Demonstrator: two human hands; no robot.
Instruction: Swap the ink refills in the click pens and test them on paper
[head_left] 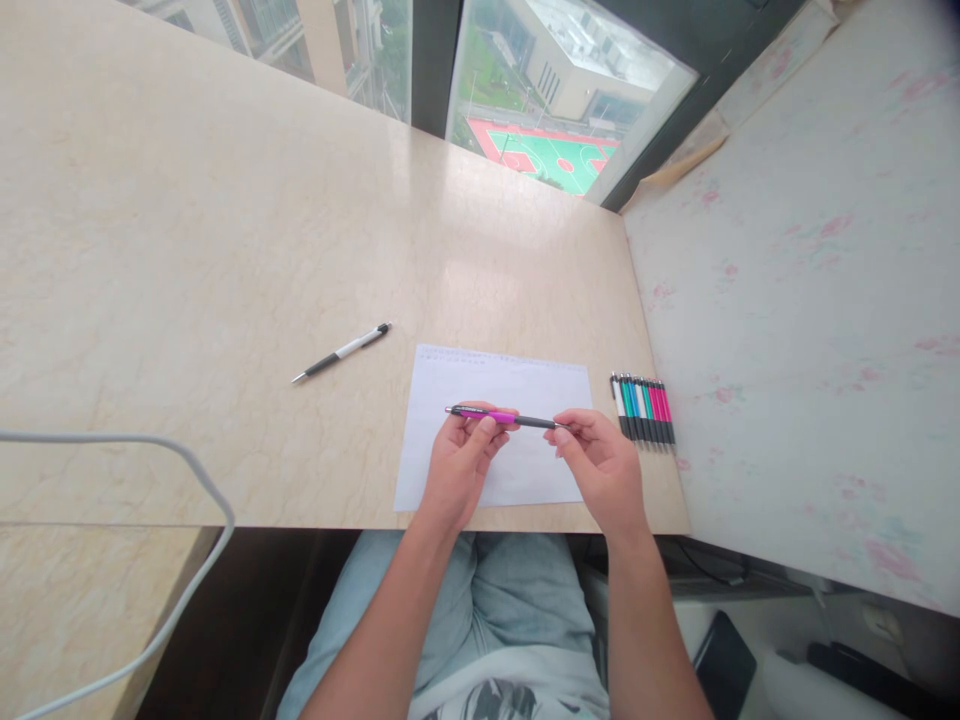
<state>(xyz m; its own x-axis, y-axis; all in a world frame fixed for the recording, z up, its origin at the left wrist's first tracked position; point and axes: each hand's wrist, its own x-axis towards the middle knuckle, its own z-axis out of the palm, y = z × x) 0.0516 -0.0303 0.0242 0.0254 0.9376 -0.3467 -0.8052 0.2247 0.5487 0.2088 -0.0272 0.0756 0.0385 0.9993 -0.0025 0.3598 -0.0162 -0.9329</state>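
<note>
A pink and black pen [504, 417] is held level above a white sheet of paper [499, 400]. My left hand [461, 462] is closed around the pink barrel end. My right hand [596, 462] pinches the black tip end between thumb and fingers. Both hands hover over the near edge of the beige marble table [225, 250].
A white and black pen [342, 352] lies alone on the table to the left of the paper. A row of several pens [643, 408], white, teal and pink, lies at the table's right edge. A grey cable [150, 445] curves across the lower left. A floral wall stands on the right.
</note>
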